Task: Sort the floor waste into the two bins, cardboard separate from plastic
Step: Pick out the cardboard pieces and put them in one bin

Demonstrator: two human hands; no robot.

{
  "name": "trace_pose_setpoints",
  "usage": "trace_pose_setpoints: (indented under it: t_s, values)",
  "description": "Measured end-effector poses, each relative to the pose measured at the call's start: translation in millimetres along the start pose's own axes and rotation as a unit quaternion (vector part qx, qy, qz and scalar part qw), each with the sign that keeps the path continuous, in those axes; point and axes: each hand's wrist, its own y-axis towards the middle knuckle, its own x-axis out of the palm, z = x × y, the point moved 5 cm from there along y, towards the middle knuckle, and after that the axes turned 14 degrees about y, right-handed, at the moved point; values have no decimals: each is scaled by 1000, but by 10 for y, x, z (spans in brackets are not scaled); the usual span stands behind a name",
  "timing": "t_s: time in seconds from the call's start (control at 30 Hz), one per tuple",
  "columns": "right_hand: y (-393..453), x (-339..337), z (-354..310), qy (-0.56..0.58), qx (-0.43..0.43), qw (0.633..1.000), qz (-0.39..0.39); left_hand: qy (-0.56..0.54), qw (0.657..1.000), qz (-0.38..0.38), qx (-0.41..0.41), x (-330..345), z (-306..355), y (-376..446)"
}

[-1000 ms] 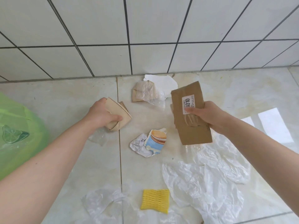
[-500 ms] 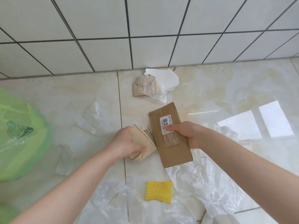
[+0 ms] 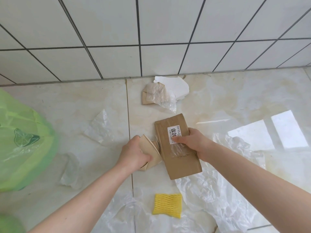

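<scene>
My right hand [image 3: 193,143] grips a flat brown cardboard piece [image 3: 181,163] with a white label, held low over the floor. My left hand [image 3: 134,153] is closed on a smaller folded tan cardboard piece [image 3: 149,148], pressed against the left edge of the big one. The printed wrapper seen earlier is hidden under them. A bin with a green plastic liner [image 3: 23,140] stands at the left edge. By the wall lies another tan cardboard scrap [image 3: 145,100] under clear film, next to a white torn sheet [image 3: 176,88].
Clear plastic film lies scattered: one piece [image 3: 99,130] left of my hands, a large sheet [image 3: 218,195] under my right arm, more [image 3: 121,214] at the bottom. A yellow foam net [image 3: 168,205] rests near the bottom centre. The white tiled wall [image 3: 151,34] closes off the far side.
Both hands came down and together from apart, bringing the two cardboard pieces side by side over the printed wrapper, which is now covered. Since half a second ago, little has moved.
</scene>
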Motion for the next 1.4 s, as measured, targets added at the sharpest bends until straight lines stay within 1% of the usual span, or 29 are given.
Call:
trace_pose_setpoints:
  t_s: [0.1, 0.2, 0.33, 0.4, 0.5, 0.57, 0.67, 0.77, 0.87, 0.97, 1.1, 1.2, 1.27, 1.33, 1.4]
  values:
    - [-26, -66, -146, 18, -27, 999, -5, -38, 999, -23, 5, -107, -30, 43]
    - [-52, -166, -363, 33, -57, 998, -11, -92, 996, -9, 5, -309, -44, 91]
    - [40, -333, -736, 42, -106, 993, 34, -145, 989, 19, 19, -611, 36, 261]
    - [111, -345, -870, 1, -117, 992, 46, -182, 983, 27, 25, -728, 122, 352]
    - [197, -303, -835, -111, -80, 990, 45, -246, 969, 21, 24, -822, 261, 447]
    - [192, -321, -704, -145, -35, 988, 43, -294, 956, 6, 22, -820, 309, 487]
    - [102, -450, -486, -136, 31, 989, 38, -338, 941, -5, 8, -771, 294, 505]
    - [-56, -561, -287, -135, 84, 987, 16, -348, 938, -9, 0, -710, 248, 488]
    - [-252, -606, -275, -145, 90, 985, -19, -353, 936, 0, 4, -729, 235, 483]
    - [-402, -634, -487, -97, 49, 993, -55, -364, 931, 13, 12, -862, 290, 504]
    - [-283, -706, -874, -4, -15, 1000, -21, -396, 918, 20, 23, -1065, 465, 646]
    - [16, -683, -1033, 40, -7, 999, 4, -417, 909, 30, 6, -1105, 619, 836]
    - [189, -634, -1102, 75, 4, 997, 20, -422, 905, 39, -29, -1070, 679, 973]
    - [341, -588, -1151, 118, 9, 992, 34, -403, 913, 32, -60, -1004, 722, 1073]
    - [474, -536, -1194, 154, 6, 987, 43, -371, 926, 22, -68, -927, 756, 1144]
